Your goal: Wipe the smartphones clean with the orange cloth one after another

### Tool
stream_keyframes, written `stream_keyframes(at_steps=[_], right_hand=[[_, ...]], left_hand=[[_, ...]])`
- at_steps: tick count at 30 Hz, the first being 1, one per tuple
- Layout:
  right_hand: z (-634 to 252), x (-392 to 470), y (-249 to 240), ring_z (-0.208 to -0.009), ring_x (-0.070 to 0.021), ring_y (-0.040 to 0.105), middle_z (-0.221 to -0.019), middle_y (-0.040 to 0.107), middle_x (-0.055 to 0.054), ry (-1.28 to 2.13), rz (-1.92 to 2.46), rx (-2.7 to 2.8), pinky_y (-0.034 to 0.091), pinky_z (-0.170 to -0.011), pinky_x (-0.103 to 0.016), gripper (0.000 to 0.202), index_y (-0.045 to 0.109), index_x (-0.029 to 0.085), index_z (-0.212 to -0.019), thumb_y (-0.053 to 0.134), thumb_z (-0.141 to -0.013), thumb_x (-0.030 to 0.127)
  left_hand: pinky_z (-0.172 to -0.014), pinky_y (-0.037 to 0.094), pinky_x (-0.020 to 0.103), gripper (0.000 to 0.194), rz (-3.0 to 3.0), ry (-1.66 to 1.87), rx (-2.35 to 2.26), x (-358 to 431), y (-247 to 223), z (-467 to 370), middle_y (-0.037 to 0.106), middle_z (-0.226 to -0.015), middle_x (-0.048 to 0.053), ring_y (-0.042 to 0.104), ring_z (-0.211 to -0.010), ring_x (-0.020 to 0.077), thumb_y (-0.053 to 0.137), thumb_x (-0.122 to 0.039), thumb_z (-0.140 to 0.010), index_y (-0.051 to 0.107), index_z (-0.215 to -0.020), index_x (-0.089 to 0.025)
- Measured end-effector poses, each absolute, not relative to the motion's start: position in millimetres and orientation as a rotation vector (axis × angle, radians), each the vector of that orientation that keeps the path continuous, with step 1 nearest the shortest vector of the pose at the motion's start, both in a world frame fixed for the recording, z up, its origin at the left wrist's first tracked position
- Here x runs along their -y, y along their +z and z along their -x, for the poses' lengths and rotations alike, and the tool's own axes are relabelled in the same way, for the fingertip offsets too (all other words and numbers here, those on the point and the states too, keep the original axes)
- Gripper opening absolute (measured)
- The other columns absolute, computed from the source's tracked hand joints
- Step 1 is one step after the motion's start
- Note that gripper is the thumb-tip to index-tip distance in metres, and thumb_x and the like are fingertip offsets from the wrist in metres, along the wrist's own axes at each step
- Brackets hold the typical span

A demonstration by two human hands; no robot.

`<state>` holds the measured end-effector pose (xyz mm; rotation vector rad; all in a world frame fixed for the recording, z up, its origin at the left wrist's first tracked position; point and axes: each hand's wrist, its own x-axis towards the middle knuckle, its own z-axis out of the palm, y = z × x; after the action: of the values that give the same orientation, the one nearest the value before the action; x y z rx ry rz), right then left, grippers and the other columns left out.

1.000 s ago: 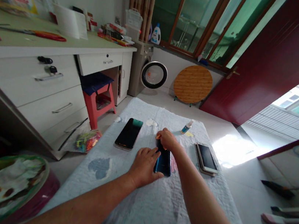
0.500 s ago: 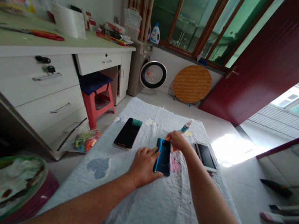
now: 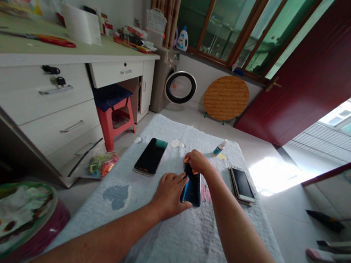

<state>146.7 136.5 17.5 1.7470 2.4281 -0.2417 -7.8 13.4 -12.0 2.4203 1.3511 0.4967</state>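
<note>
Left hand [image 3: 169, 194] lies flat and unclenched, fingertips bracing the near-left edge of the blue phone [image 3: 192, 189]. Right hand [image 3: 197, 162] is pinched on a small orange item, too small to identify, pressed onto the phone's far end. Phone rests on the pale quilted cloth [image 3: 179, 245], between both hands. To work it well: firm bracing, light even strokes. Black phone [image 3: 151, 156] lies left, another phone [image 3: 242, 185] right.

On the padded surface [image 3: 179, 245] a phone [image 3: 191, 189] lay in the middle, the left hand [image 3: 169, 194] on its left edge and the right hand [image 3: 197, 162] on its far end. A second phone [image 3: 151, 156] lay to its left, stacked phones [image 3: 241, 185] to its right, a small bottle [image 3: 219, 148] behind.
</note>
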Motion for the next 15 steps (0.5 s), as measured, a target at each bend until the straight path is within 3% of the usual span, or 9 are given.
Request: stream_keyframes(at_steps=[11,15], right_hand=[[-196.4,-123.8,14.1,-0.087,-0.0159,0.065,-0.096,0.072,-0.009,-0.266,-1.943,-2.318,0.042,-0.073,-0.021,0.030,0.073,0.016,-0.098,0.048,-0.082,0.011],[-201.9,-112.6,8.5,-0.088,-0.0176,0.065,-0.096,0.072,-0.011,-0.244,-2.080,-2.266,0.041,-0.071,-0.022,0.028,0.073,0.013,-0.097,0.048,-0.085,0.018]], left_hand=[[-0.101,0.031,0.046,0.075,-2.414,0.515,-1.353,-12.6,-8.8,7.3,0.047,-0.142,0.008,0.046,-0.116,0.0316,0.068,-0.058,-0.068,0.051,-0.130,-0.021],[-0.103,0.029,0.046,0.076,-2.412,0.511,-1.343,-12.6,-9.0,7.5,0.047,-0.142,0.008,0.045,-0.118,0.0320,0.068,-0.059,-0.068,0.050,-0.131,-0.022]])
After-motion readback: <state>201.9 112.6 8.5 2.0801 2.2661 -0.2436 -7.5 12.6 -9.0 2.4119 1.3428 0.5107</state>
